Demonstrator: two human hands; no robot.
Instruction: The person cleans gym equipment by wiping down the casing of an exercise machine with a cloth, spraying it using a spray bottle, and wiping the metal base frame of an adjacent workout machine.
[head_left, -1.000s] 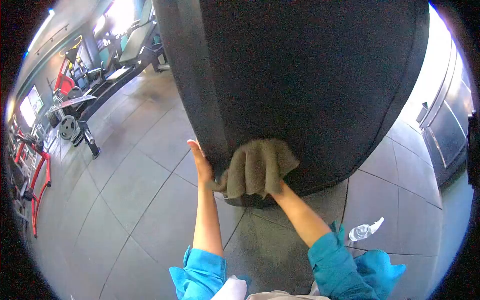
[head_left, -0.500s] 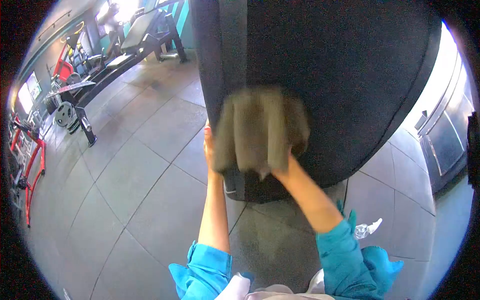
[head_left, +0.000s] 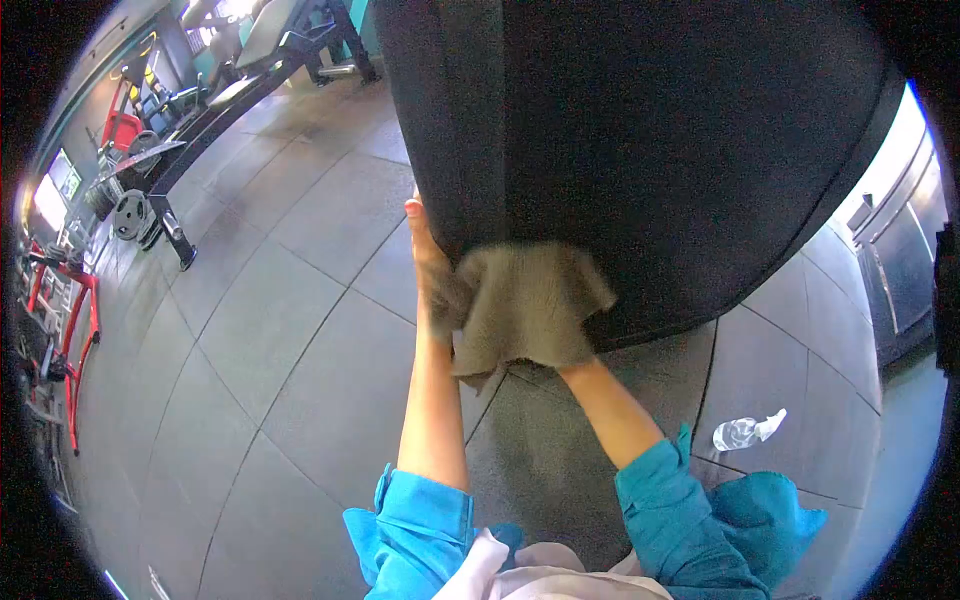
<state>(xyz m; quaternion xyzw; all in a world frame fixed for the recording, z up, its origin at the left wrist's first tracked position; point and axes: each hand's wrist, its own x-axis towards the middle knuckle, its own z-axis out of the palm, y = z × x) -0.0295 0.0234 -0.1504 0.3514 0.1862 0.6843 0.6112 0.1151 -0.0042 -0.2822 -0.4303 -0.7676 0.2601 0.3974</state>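
A large black fabric-covered padded object point(head_left: 680, 150) rises in front of me, with a seam along its curved lower edge. My left hand point(head_left: 422, 240) rests along its left side, a digit stretched upward; the other fingers are mostly hidden. A brown-grey cloth point(head_left: 525, 305) drapes over my right hand point(head_left: 578, 370), which presses it to the lower part of the black surface. The cloth is slightly blurred and covers the right fingers. Part of it hangs in front of my left wrist.
A clear spray bottle point(head_left: 740, 432) with a white trigger lies on the tiled floor point(head_left: 290, 300) at right. A weight bench point(head_left: 270, 50), weight plates point(head_left: 130, 215) and a red rack point(head_left: 80, 350) stand at left. A dark cabinet point(head_left: 900, 270) is at far right.
My right hand and the cloth have moved down the black surface. My left hand sits higher in the picture, still at the side. The view has shifted slightly, showing more of the spray bottle.
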